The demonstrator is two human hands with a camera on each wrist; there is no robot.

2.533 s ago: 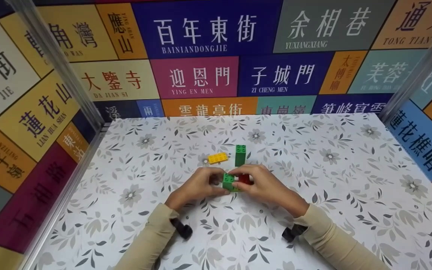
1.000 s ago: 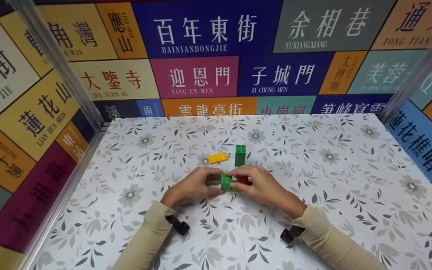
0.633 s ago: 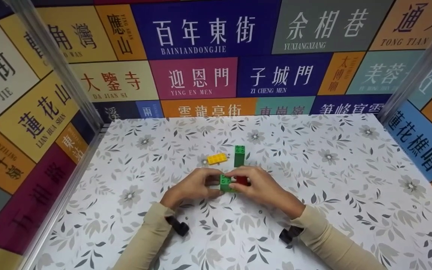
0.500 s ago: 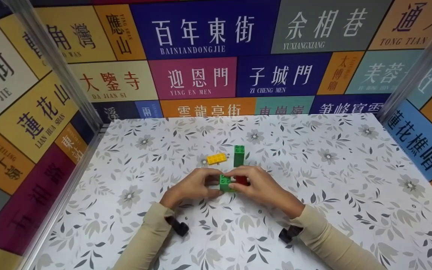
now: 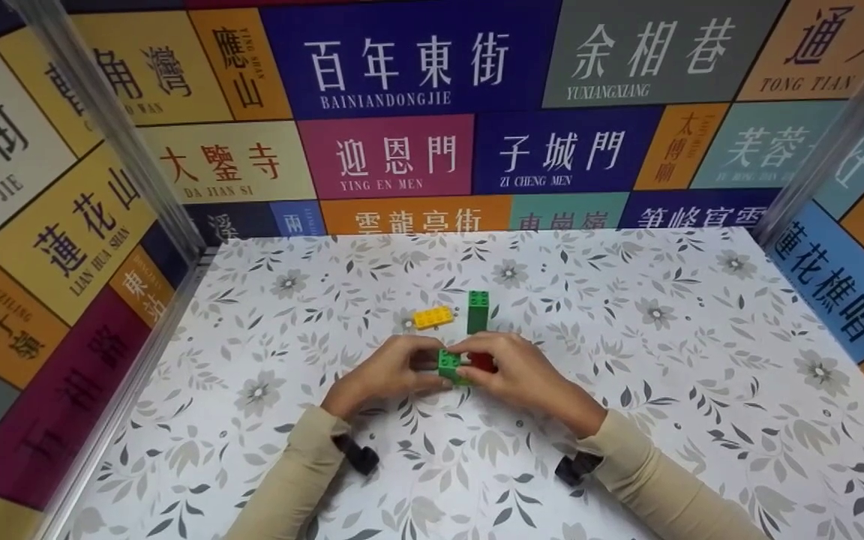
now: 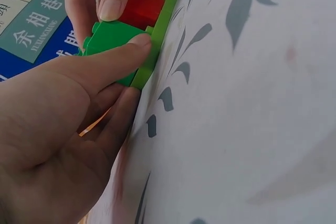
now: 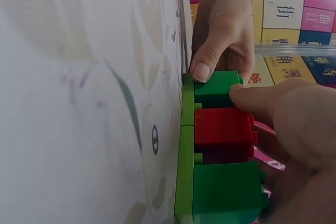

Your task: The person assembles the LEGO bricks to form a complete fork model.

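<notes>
Floral tabletop (image 5: 432,487), hands (image 5: 383,369) (image 5: 520,373) closed on green block (image 5: 448,372), studs up, long lime base (image 7: 185,166) crosswise.

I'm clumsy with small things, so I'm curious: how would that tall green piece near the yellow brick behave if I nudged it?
The tall green piece may tip if pushed near its top, since it stands upright, taller than wide. Its flat sides make rolling unlikely. Its smooth, studded look suggests hard plastic, so probably stiff and fairly light.
</notes>
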